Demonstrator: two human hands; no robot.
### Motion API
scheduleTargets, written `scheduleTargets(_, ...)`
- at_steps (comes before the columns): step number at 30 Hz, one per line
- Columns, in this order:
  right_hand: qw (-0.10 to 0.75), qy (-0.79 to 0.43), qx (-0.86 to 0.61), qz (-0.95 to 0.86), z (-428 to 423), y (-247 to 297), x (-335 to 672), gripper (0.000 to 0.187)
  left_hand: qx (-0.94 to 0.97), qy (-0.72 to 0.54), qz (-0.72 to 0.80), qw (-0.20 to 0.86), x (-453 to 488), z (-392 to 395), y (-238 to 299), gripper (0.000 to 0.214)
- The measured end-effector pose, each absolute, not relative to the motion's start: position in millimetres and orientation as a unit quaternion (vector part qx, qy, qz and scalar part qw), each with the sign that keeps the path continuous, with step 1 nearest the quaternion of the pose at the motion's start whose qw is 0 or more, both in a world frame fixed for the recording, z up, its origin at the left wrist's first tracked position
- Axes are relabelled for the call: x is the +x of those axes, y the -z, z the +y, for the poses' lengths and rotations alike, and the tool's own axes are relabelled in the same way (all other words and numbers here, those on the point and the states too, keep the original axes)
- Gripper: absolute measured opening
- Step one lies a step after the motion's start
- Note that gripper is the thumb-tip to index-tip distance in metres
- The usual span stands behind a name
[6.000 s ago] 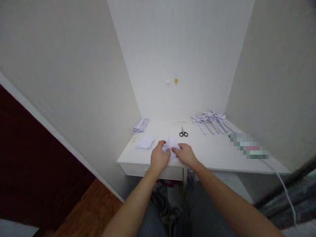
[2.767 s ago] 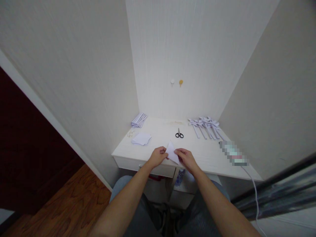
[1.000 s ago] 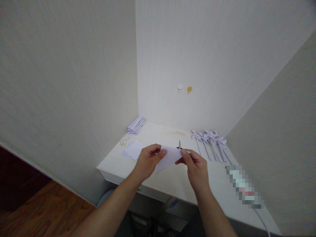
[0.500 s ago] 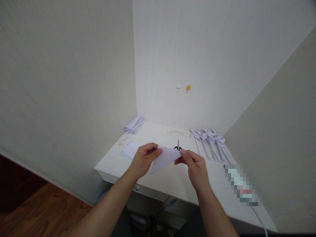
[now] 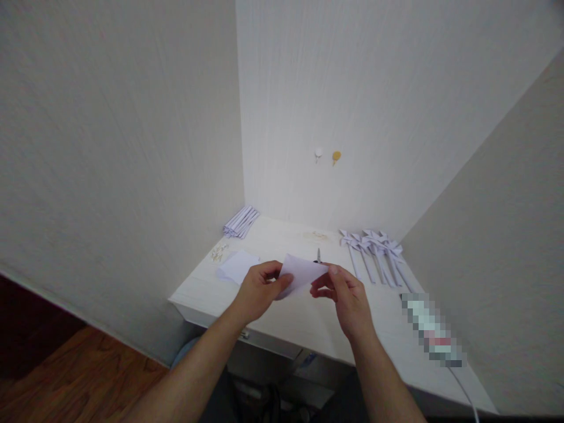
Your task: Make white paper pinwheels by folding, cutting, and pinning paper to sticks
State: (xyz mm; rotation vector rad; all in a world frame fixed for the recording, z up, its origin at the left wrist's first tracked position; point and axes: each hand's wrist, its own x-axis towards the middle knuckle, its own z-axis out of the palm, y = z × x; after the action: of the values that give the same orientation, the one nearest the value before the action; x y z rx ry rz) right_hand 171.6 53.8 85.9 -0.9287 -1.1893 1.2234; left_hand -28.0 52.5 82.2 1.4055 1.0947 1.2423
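A folded white paper piece (image 5: 302, 272) is held in the air above the white table (image 5: 308, 320). My left hand (image 5: 259, 291) pinches its left lower edge with thumb and fingers. My right hand (image 5: 346, 296) holds its right corner between thumb and fingertips. Both hands hover over the table's middle, near its front edge. Black-handled scissors (image 5: 318, 257) lie just behind the paper, mostly hidden by it.
A small stack of white paper squares (image 5: 238, 267) lies left of my hands, with tiny bits (image 5: 218, 254) beside it. A bundle of folded strips (image 5: 240, 222) sits in the back left corner. Several paper pinwheels (image 5: 374, 249) lie at the right. A blurred object (image 5: 432, 332) with a cable sits near the right edge.
The paper has been turned and drawn in between my hands, from a long triangle to a shorter shape. My hands are a little closer together. The camera view has barely shifted.
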Motion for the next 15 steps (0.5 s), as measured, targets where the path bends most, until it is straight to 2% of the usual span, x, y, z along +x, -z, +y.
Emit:
scheduleTargets(3,0.505,-0.605,-0.382,-0.483,57,-83,173,0.044,0.629,-0.527,0.486,0.301,-26,47,-82,0.016)
scheduleTargets(5,0.464,-0.627,-0.397,-0.484,59,-82,174,0.039,0.645,-0.529,0.487,0.258,-25,44,-84,0.015)
scheduleTargets(7,0.443,-0.628,-0.412,-0.49,59,-81,173,0.033,0.631,-0.533,0.477,0.3,-24,44,-85,0.017)
scheduleTargets(12,0.438,-0.619,-0.408,-0.508,60,-82,171,0.027,0.519,-0.523,0.42,0.53,-26,52,-83,0.026)
scheduleTargets(15,0.433,-0.618,-0.401,-0.52,60,-81,168,0.027,0.502,-0.495,0.417,0.573,-28,57,-78,0.031)
